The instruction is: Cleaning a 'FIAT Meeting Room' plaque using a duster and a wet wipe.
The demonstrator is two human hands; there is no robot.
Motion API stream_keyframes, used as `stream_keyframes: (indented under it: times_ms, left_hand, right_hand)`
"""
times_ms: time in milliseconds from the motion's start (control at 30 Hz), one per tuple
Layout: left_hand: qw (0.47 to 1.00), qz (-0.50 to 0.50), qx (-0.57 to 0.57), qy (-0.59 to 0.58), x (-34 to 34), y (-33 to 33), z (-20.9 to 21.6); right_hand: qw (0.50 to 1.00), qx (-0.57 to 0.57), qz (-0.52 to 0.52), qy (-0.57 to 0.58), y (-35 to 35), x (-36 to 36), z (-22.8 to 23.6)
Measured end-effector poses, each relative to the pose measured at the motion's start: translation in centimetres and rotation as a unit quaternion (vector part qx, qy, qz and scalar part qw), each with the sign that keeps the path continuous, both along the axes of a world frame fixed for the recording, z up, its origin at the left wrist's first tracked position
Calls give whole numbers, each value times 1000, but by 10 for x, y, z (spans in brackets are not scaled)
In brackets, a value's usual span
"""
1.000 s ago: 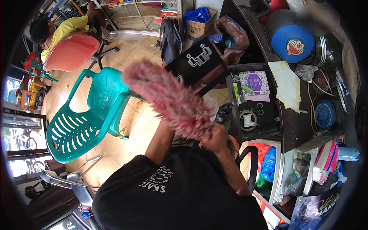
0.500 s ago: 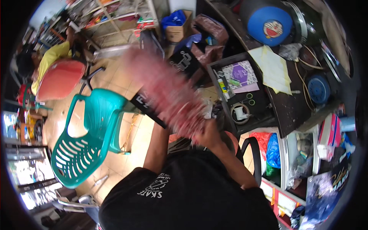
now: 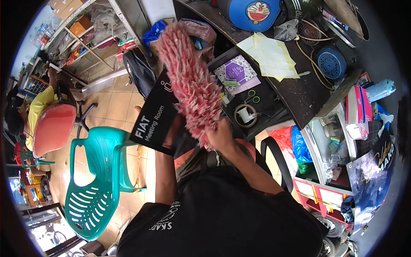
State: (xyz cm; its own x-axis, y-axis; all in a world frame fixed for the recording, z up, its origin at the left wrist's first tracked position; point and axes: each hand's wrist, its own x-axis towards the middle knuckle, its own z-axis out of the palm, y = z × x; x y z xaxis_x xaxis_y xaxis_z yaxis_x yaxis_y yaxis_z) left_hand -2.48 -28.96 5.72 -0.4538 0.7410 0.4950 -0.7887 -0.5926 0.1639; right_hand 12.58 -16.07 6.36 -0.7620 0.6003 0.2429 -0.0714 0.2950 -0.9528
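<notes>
My right hand [image 3: 220,136] is wrapped round the lower end of a fluffy red-and-white duster [image 3: 192,85]. The duster slants up and to the left, across the right part of a flat black sign [image 3: 155,112] with white lettering and a small pictogram. Behind that sign is my left hand [image 3: 138,110], gripping it; only a fingertip or so shows past its left edge, and the remaining fingers are hidden. Whether the fibres press on the sign or hover just above it, I cannot tell.
To the right stands an open dark drawer [image 3: 257,103] with green-handled scissors [image 3: 254,96] and a tape roll [image 3: 245,115]. Papers [image 3: 269,55] lie on the dark desk [image 3: 295,92]. A green plastic chair [image 3: 100,158] is at left; a person in yellow [image 3: 40,107] sits beyond it.
The duster, blurred by fast motion before, is now sharp and more upright. More of the sign shows, tilted more steeply. The whole view has shifted, with the desk higher and further left.
</notes>
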Motion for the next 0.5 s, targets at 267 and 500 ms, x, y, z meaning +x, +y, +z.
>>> stream_keyframes:
  times_ms: [267, 500]
  left_hand:
    - [1000, 27, -1, 10, -19, -10, -4]
    - [971, 141, -178, -76, -2, -1, 12]
  right_hand:
    - [995, 28, 78, -63, 0, 20, 12]
    - [982, -11, 114, -152, 4, 37, 18]
